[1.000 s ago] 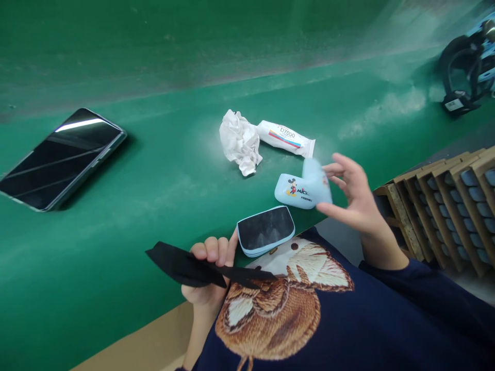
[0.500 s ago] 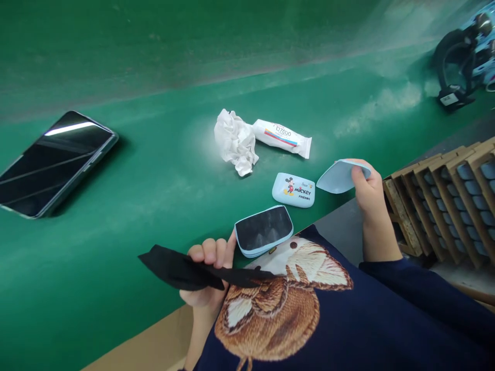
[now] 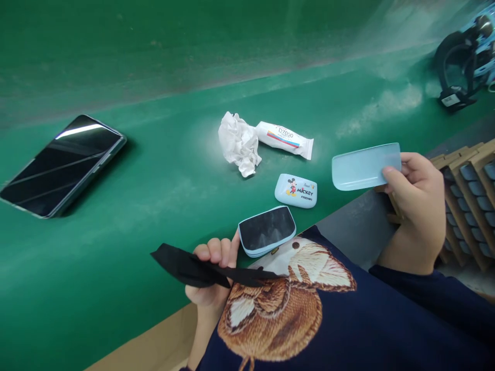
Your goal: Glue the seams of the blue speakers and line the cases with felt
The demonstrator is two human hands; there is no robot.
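My left hand [image 3: 214,268] is closed on a black cloth [image 3: 181,264], which hangs out on both sides of the fingers. Its index fingertip reaches the left end of a stack of light-blue cases [image 3: 266,231] whose top face is dark. My right hand [image 3: 415,206] pinches the right end of a glossy light-blue plastic cover [image 3: 363,166], raised over the table's front edge. A light-blue cover printed with Mickey [image 3: 296,191] lies on the table between the stack and the raised cover.
A crumpled white tissue [image 3: 238,144] touches a white D7000 glue tube [image 3: 285,139]. To the left rests a black phone [image 3: 64,165]. A black strap-like device [image 3: 452,72] sits far right. Trays of light-blue pieces [image 3: 469,201] stand below the green table [image 3: 174,180].
My right hand has moved right and turned the light-blue cover, so its broad glossy face now shows. My left hand keeps the black cloth in about the same place.
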